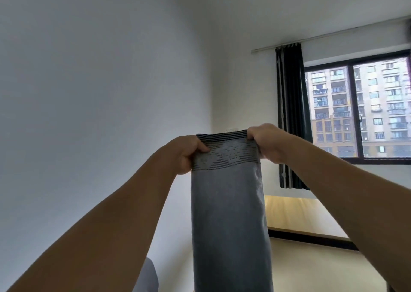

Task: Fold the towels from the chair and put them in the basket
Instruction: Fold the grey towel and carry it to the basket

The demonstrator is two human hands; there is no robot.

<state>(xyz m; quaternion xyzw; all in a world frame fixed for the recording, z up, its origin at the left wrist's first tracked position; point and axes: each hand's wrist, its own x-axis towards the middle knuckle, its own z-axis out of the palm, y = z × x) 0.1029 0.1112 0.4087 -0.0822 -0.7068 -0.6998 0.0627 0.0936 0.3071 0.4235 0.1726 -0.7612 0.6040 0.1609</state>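
A grey towel (pixel 229 214) with a striped band along its top hangs straight down in front of me, folded lengthwise into a narrow strip. My left hand (pixel 184 152) pinches its top left corner, thumb across the striped band. My right hand (pixel 265 141) grips the top right corner, fingers curled round the edge. Both arms are stretched out at about chest height. The towel's lower end runs out of the frame. Neither chair nor basket shows.
A white wall fills the left. A window (pixel 360 107) with a dark curtain (pixel 291 113) is at the right, above a low wooden platform (pixel 298 216). A rounded grey thing (pixel 149 276) peeks out under my left arm. Pale floor (pixel 311 267) lies below.
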